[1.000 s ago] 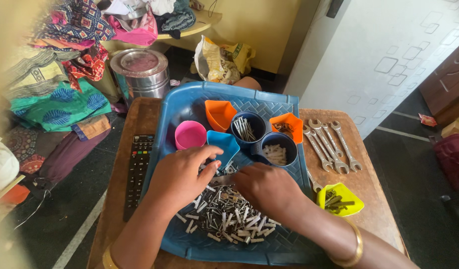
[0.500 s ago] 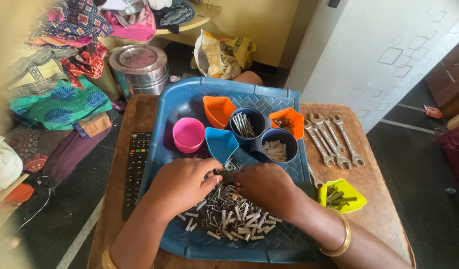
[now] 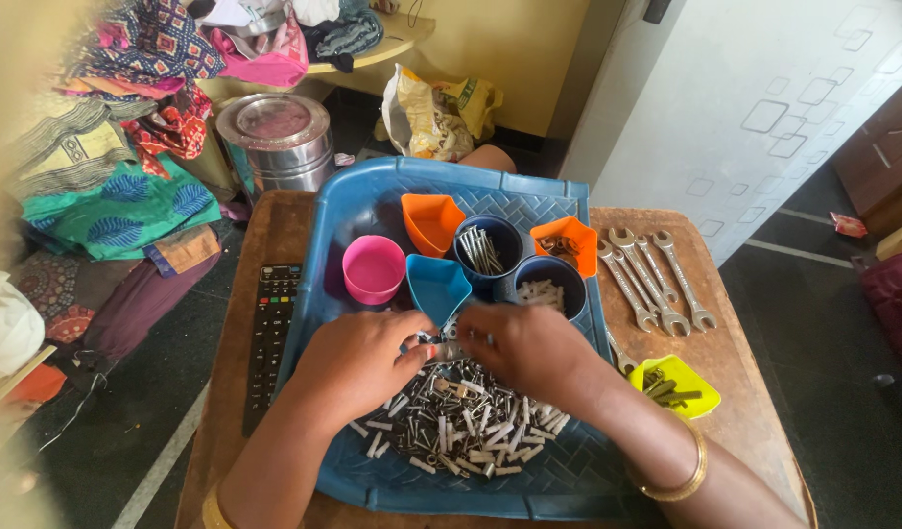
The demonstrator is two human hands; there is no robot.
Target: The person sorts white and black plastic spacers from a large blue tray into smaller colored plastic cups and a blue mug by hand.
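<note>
Both hands meet over the far edge of the screw pile (image 3: 461, 421) in the blue tray (image 3: 373, 201). The left hand (image 3: 358, 358) and right hand (image 3: 524, 348) pinch a small metal piece (image 3: 441, 350) between fingertips, probably a screw. Cups (image 3: 441, 257) stand just beyond.

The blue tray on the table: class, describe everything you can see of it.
The blue tray looks like moulded plastic, roughly rectangular with rounded corners, a raised rim and a woven-pattern floor. It lies flat on the wooden table. Small coloured cups stand at its far end; a heap of mixed metal and white fasteners covers the near part, where the left hand and right hand meet.
</note>
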